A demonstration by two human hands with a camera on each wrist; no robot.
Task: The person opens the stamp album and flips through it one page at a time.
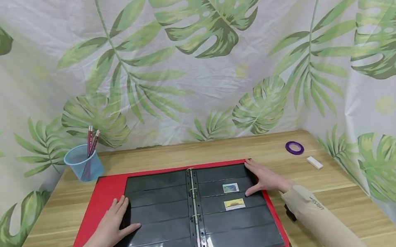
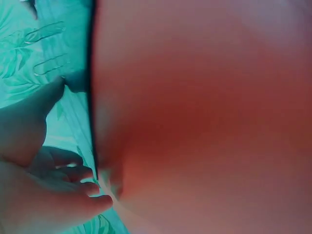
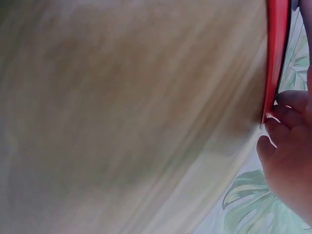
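A red ring-binder stamp album [image 1: 93, 212] lies spread on the table, with black pocket pages on both sides of its metal rings [image 1: 196, 215]. Two stamps show on the right page: a blue one [image 1: 230, 188] and, in the row below, a yellow one [image 1: 234, 204]. My left hand [image 1: 112, 228] rests at the outer edge of the left page, fingers extended and thumb spread over the page. At the right page's outer edge lies my right hand [image 1: 268, 177], its thumb pointing towards the stamps. Both hands [image 2: 48, 185] [image 3: 290, 151] touch the album's edges in the wrist views; neither holds anything.
A blue mesh cup [image 1: 84, 163] with several pencils [image 1: 91, 143] stands at the back left. At the right are a purple tape roll [image 1: 294, 148] and a white eraser [image 1: 314, 162]. A black object [image 1: 290, 213] is partly hidden by my right sleeve. Leaf-printed cloth hangs behind.
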